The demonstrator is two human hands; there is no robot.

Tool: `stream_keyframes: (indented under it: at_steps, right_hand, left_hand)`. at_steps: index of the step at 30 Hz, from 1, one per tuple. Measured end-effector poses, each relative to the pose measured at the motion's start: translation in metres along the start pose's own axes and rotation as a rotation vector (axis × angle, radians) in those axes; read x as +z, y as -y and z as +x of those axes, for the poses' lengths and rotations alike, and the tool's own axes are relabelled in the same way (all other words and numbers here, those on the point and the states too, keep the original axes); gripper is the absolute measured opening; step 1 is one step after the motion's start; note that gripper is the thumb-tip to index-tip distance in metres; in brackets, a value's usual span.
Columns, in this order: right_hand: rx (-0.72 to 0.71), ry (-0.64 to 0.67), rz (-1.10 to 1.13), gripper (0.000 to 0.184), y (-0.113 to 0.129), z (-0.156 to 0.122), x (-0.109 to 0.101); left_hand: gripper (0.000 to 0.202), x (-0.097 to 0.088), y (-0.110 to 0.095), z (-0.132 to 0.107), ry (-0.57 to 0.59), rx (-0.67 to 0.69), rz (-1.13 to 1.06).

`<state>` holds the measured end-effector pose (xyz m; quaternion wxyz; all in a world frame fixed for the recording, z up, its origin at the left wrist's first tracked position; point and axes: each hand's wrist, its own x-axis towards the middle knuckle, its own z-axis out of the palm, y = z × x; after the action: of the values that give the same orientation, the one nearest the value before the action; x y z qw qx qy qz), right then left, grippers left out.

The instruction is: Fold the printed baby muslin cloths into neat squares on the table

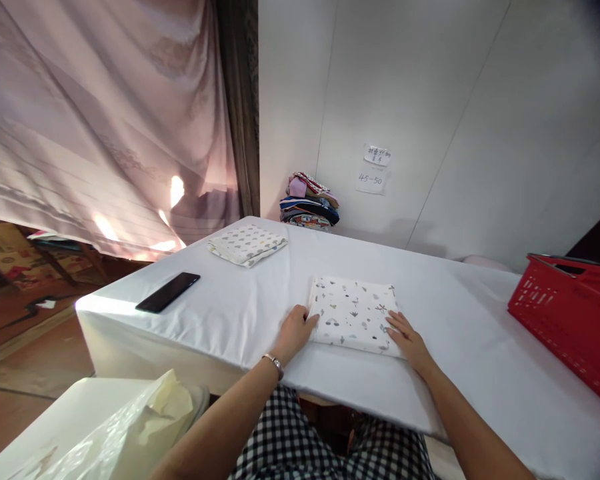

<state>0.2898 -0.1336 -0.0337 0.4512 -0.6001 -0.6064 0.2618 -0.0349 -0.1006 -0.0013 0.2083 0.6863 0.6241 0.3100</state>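
One red basket [570,313] stood at the right of the table [230,320], its contents hidden. A square-folded cloth [353,313], white with small prints, lay near the front edge. The left hand [294,331] curled loosely against its side, and the right hand [406,339] lay flat on its corner, fingers spread.

Black phone [167,292], red basket [570,313] (far right)
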Motion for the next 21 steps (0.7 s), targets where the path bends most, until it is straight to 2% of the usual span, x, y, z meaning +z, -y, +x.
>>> stream_keyframes:
  at_steps: [8,11,16,19,21]
  right_hand:
    - [-0.02,-0.019,-0.015,0.042,-0.001,0.0,0.001]
    - [-0.02,-0.016,-0.014,0.042,0.0,0.0,0.001]
    - [-0.015,-0.014,-0.026,0.041,-0.001,0.0,0.0]
    - [-0.022,-0.017,-0.024,0.038,-0.002,-0.001,0.0]
    - [-0.025,-0.019,-0.019,0.037,-0.002,-0.001,0.001]
  left_hand:
    - [0.036,-0.008,-0.006,0.014,0.059,-0.128,-0.079]
    - [0.036,-0.006,-0.008,0.014,0.084,-0.114,0.01]
    - [0.032,-0.001,-0.007,0.01,0.062,-0.054,0.095]
    - [0.034,-0.001,-0.006,0.013,0.069,-0.036,0.098]
    - [0.037,-0.004,-0.006,0.016,0.08,-0.071,0.066]
